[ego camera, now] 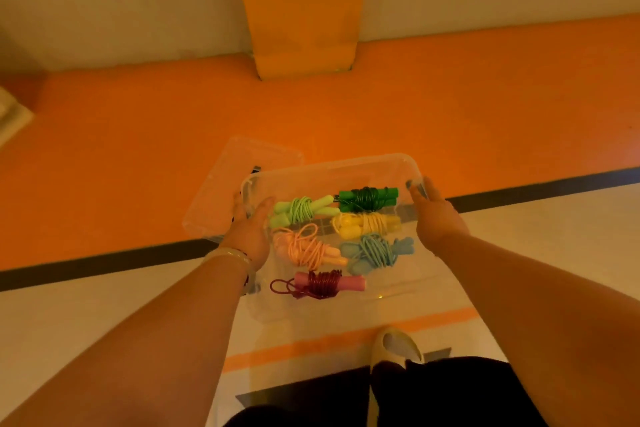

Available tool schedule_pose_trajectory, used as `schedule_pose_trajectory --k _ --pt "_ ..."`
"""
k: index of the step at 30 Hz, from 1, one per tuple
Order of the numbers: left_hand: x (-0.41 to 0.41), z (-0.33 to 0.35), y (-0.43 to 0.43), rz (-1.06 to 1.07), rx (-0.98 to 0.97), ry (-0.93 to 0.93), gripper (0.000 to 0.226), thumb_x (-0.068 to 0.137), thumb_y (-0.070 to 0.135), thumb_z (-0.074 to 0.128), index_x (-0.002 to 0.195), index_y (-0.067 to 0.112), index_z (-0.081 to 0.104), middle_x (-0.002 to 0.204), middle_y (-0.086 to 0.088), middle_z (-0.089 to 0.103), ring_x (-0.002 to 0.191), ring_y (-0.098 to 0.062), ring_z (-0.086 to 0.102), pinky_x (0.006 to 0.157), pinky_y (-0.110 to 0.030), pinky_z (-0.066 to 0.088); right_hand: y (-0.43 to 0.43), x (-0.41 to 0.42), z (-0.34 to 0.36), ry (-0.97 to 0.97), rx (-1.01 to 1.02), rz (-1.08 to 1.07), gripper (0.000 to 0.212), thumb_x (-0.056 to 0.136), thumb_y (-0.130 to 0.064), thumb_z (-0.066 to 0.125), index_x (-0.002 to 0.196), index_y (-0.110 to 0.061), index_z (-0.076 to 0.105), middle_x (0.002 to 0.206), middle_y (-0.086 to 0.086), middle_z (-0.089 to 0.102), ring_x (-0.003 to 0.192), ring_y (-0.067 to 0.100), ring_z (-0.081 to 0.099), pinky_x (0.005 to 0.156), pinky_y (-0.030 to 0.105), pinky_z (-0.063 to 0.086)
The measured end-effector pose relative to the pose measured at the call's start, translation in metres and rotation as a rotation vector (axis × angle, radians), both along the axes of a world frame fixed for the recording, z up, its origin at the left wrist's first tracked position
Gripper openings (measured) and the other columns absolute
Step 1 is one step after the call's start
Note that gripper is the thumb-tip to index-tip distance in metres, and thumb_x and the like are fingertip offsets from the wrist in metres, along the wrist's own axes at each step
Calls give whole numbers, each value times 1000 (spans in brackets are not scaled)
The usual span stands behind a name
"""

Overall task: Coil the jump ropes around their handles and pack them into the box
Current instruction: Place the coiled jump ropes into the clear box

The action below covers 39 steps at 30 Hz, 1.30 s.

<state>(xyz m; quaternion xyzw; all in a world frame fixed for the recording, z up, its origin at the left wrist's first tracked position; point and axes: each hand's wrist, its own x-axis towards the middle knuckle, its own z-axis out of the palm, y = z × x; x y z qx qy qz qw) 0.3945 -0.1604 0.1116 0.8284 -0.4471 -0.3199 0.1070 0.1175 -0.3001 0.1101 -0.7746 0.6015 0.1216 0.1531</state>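
Dark trousers [450, 392] and a pale shoe [394, 345] sit at the very bottom, at 6 o'clock. Two bare arms reach out from there to a see-through box [329, 166] in the middle.

The left hand [251, 229] holds the box on its 9 o'clock side. Its thumb is inside the wall and its fingers are outside. A pale bracelet [228, 255] is on that wrist. The right hand [438, 215] holds the rim near 2 o'clock, and its fingers seem to hook over the edge by the far corner.

Six jump ropes lie in the box, each wound round its own handles:
- The light green rope [304, 210] is at 10 o'clock.
- The dark green rope [367, 199] is at 1 o'clock.
- The yellow rope [367, 224] lies just below the dark green one.
- The pink rope [308, 248] is at 8 o'clock.
- The blue rope [375, 250] is at 4 o'clock.
- The dark red rope [322, 282] is at 6 o'clock, with a small loop sticking out.

No loose rope shows outside the box, so the winding and packing look done. The clear lid [239, 184] is off. It lies on the orange floor [138, 149] at 10 o'clock, partly behind the box.
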Motion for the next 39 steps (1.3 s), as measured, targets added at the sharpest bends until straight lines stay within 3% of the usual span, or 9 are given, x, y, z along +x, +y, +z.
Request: schedule_pose_trajectory --k 4,7,11,15,18,24,32,35,39 --pt "20 -10 -33 51 -75 17 101 82 -24 34 148 49 11 156 3 -31 143 -35 25 83 -41 54 -43 24 -8 -24 -17 36 82 94 3 43 154 -27 -5 160 -3 -18 139 33 30 97 40 45" --pt "27 -15 -57 22 -85 -15 96 82 -23 32 149 44 15 155 4 -31 147 -29 16 89 -40 50 -62 25 -17 -16 10 28 83 93 3 43 154 -24 -8 160 -2 -20 140 32 30 100 39 44" --pt "33 -20 -93 -65 -43 -24 90 84 -20 35 151 37 19 156 -3 -30 147 -29 14 100 -37 41 -76 21 -24 -26 50 -64 88 90 11 43 154 -25 -6 160 -4 -19 143 29 25 78 30 45" --pt "29 -44 -126 -158 -74 -10 89 84 -17 41 150 38 20 155 -5 -32 147 -29 13 103 -35 43 -96 14 -50 -32 12 -151 89 88 13 42 154 -25 -4 160 -5 -16 143 27 25 79 29 47" --pt "20 -65 -138 -169 -64 -1 89 86 -18 41 152 35 15 156 -7 -31 147 -24 14 100 -27 38 -110 11 -78 -31 -15 -189 92 86 16 43 154 -25 -3 160 -5 -16 142 27 29 75 25 40" --pt "8 -120 -175 -174 -95 52 89 85 -19 39 152 36 16 154 -6 -34 145 -29 22 86 -33 49 -138 -9 -112 -22 -31 -183 90 85 16 41 154 -26 0 161 -3 -14 139 28 34 71 27 42" --pt "0 -162 -178 -133 -89 35 87 86 -19 33 151 37 19 156 -4 -31 147 -31 14 102 -41 42 -149 -9 -138 -22 29 -175 93 85 16 45 154 -27 -1 161 -5 -15 133 32 42 64 29 49" --pt "8 -168 -175 -121 -28 16 86 87 -17 34 152 36 14 155 -5 -32 147 -32 12 106 -42 39 -150 0 -153 -13 80 -166 94 87 8 54 154 -28 -1 160 -5 -17 135 32 39 71 30 51" --pt "14 -165 -178 -156 44 8 87 88 -6 48 152 38 9 154 -8 -34 140 -37 30 96 -42 47 -152 12 -160 -25 85 -196 87 89 5 50 155 -28 4 161 -3 -14 141 32 29 94 36 46"
